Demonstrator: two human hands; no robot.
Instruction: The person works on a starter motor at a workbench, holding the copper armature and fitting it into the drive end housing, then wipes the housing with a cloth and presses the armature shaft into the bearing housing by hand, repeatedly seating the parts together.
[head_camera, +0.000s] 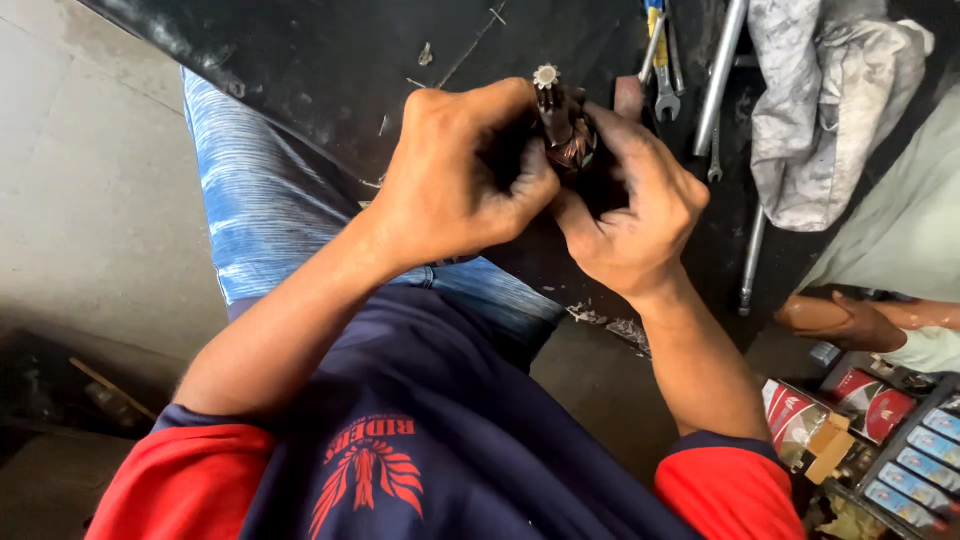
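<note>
Gripping a small motor rotor (566, 130) between them, both hands were found raised above a dark, greasy bench (330, 60). The left hand (455, 185) was clenched around the near part of the rotor, fingers curled tight. The right hand (635, 215) grasped it from the right side, thumb pressed against the copper windings. The toothed shaft end (546, 76) stood clear above the knuckles, pointing to the far side.

On the far right of the bench lay spanners (662, 60), a long metal rod (718, 80) and a grey rag (825, 110). Another person's hand (845, 322) rested at the right edge, near small red cartons (880, 400) and a tray of blue packets (925, 455).

Risks noted, as a judgement: both palms looked oily, so the rotor could slip and drop onto the bench or the concrete floor (90, 200), bending the shaft or chipping the teeth. Heavy thumb pressure could scuff the windings. The loose tools lying close by could be knocked off.
</note>
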